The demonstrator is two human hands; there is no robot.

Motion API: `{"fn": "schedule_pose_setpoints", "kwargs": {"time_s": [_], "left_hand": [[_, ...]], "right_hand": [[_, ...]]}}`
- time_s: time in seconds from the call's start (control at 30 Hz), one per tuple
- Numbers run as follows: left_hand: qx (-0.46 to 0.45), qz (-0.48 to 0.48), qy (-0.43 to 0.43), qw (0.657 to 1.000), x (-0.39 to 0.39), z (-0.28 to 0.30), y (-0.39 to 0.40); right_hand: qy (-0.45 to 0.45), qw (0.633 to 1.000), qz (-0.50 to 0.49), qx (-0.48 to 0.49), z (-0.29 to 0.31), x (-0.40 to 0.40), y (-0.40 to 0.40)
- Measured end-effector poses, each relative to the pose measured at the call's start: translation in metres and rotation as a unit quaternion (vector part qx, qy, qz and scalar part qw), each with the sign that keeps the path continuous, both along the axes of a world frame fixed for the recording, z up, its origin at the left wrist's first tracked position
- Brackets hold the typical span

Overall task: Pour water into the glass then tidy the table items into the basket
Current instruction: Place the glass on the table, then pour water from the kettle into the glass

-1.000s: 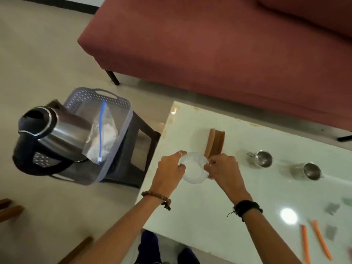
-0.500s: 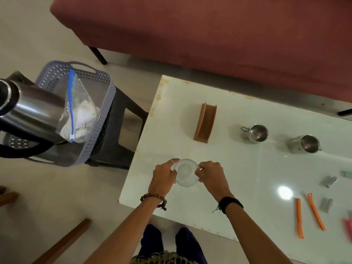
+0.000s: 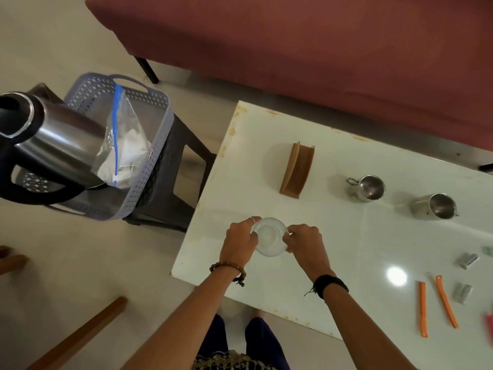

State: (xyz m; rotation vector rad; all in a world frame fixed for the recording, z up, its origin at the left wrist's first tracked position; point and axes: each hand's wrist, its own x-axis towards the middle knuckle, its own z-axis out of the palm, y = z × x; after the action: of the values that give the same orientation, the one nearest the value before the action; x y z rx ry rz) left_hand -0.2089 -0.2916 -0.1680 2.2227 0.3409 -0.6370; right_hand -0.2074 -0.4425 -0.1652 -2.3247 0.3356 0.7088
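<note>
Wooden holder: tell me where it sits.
The wooden holder stands on the white table, near its far left corner, left of two steel cups.

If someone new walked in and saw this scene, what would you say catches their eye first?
Probably the two hands, left hand and right hand, gripping a clear glass near the white table's front-left corner. Next, the big steel kettle at far left, standing in the grey basket beside a zip bag. Behind them, a red sofa fills the top.
</note>
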Motion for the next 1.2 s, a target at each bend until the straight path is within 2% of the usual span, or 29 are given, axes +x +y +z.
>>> {"fn": "schedule_pose_setpoints", "kwargs": {"time_s": [0.17,0.27,0.33,0.43,0.53,0.67,0.73,0.83,0.9,1.0,1.07,1.2], "left_hand": [[0.024,-0.063,0.005,0.998,-0.008,0.004,0.012],[0.006,-0.049,-0.025,0.998,-0.018,0.020,0.037],[-0.025,-0.013,-0.070,0.997,-0.028,0.036,0.058],[-0.034,0.028,-0.152,0.987,-0.043,0.068,0.109],[0.016,0.095,-0.227,0.969,-0.053,0.101,0.171],[0.117,0.186,-0.339,0.915,-0.061,0.119,0.258],[0.133,0.263,-0.308,0.905,-0.062,0.111,0.299],[0.134,0.304,-0.183,0.925,-0.056,0.079,0.352],[0.155,0.253,-0.116,0.948,-0.046,0.054,0.379],[0.208,0.125,-0.086,0.966,-0.025,0.025,0.405],[0.230,0.066,-0.071,0.968,-0.014,0.012,0.412],[0.287,0.020,-0.060,0.956,-0.003,-0.003,0.417]], "right_hand": [[0.011,0.997,0.032,-0.070,0.013,-0.001,0.005],[-0.061,0.993,0.025,-0.097,0.041,-0.005,0.030],[-0.119,0.992,-0.005,-0.032,0.062,-0.009,0.059],[-0.139,0.983,-0.030,0.119,0.093,-0.014,0.128],[-0.146,0.961,-0.018,0.234,0.116,-0.018,0.206],[-0.137,0.938,0.015,0.319,0.122,-0.014,0.304],[-0.093,0.932,0.003,0.352,0.119,-0.005,0.346],[-0.004,0.935,0.008,0.354,0.108,0.017,0.398],[0.015,0.939,0.025,0.343,0.099,0.028,0.424],[0.003,0.932,0.036,0.360,0.091,0.040,0.450],[0.007,0.924,0.013,0.382,0.085,0.045,0.464],[-0.008,0.914,-0.052,0.402,0.075,0.041,0.478]]}}
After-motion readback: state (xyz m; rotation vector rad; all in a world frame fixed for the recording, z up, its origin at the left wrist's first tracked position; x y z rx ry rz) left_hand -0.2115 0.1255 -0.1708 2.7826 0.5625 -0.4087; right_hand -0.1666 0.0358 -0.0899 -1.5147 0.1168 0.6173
